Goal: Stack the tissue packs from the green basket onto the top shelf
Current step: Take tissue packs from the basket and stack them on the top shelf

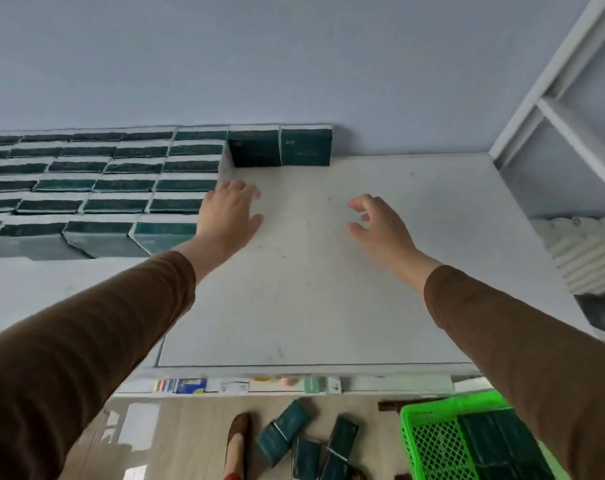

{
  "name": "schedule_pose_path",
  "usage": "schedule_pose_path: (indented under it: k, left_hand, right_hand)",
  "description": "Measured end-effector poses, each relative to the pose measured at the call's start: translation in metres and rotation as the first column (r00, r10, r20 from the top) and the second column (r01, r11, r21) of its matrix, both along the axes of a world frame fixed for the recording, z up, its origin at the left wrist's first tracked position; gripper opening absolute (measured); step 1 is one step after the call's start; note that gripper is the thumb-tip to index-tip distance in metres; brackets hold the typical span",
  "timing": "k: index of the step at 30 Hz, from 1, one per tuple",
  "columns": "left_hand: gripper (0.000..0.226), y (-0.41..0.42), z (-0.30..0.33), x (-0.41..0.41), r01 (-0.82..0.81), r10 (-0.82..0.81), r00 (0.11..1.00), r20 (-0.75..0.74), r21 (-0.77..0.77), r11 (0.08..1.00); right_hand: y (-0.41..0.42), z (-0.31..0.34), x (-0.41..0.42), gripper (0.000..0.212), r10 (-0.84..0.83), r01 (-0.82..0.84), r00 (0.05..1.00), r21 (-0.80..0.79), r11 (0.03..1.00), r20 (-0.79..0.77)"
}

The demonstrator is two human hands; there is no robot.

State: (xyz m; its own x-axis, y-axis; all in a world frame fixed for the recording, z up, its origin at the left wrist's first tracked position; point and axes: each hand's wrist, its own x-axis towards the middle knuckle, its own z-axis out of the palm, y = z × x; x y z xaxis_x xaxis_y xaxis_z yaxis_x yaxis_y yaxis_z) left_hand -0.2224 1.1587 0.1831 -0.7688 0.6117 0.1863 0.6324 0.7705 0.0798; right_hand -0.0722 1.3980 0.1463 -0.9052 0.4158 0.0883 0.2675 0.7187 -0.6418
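Risks first, biggest down. I have both arms stretched out over the top shelf point(311, 289) with nothing in either hand, so any next pack has to come from below; bending to the green basket point(429, 441) near right means looking away from the stack, and I judge that is where a misplaced pack would come from. The stacked tissue packs point(96, 185) fill the far left of the shelf in tight rows, several layers deep; the near-left ones look tilted at the edge, so a knock from my left sleeve could likely tip them off the front lip. Two upright packs point(280, 147) stand at the far wall, just right of the rows, side by side; being tall and narrow, they would probably topple if I nudge them while sliding a new one in beside them. Loose packs on the floor point(304, 441) lie scattered near my foot, a trip or crush risk.

Materials: the shelf is a flat, matte white board, lightly scuffed, with a thin raised front edge. Packs are dark teal, soft-sided rectangular bricks with white end strips, glossy film wrap I'd guess, so slippery against each other. The basket is bright green plastic lattice, rigid, with more teal packs inside.

Left hand point(228, 216): released, fingers flat and spread, just beside the rows, whether touching I cannot tell. Right hand point(377, 223): released, fingers loosely curled, grasping nothing, above bare shelf.
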Motion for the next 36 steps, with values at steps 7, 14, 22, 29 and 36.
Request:
schedule_pose_path:
  k: [7,14,22,29,36]
  left_hand:
    - [0.035,0.000,-0.021,0.154,0.143,-0.147,0.987,0.068,0.062,0.988]
    - [0.034,-0.012,-0.048,0.275,0.308,-0.326,0.941,0.091,0.169,0.936]
    - [0.037,0.004,-0.118,0.407,0.420,-0.454,0.852,0.259,0.177,0.890]
    - [0.044,0.087,-0.218,0.496,0.521,-0.491,0.740,0.459,0.070,0.851]
    - [0.056,0.199,-0.334,0.534,0.596,-0.399,0.694,0.600,-0.166,0.786]
  right_hand:
    - [-0.018,-0.001,0.151,0.028,0.054,-0.059,0.998,0.158,0.986,0.039]
    - [-0.055,-0.022,0.298,0.026,-0.099,0.107,0.994,0.196,0.975,-0.049]
    - [-0.030,-0.097,0.452,0.020,-0.306,0.303,0.943,0.041,0.952,0.130]
    - [0.048,-0.206,0.537,0.029,-0.438,0.538,0.738,-0.056,0.841,0.513]
    - [0.106,-0.319,0.556,0.056,-0.265,0.578,0.542,-0.126,0.806,0.797]
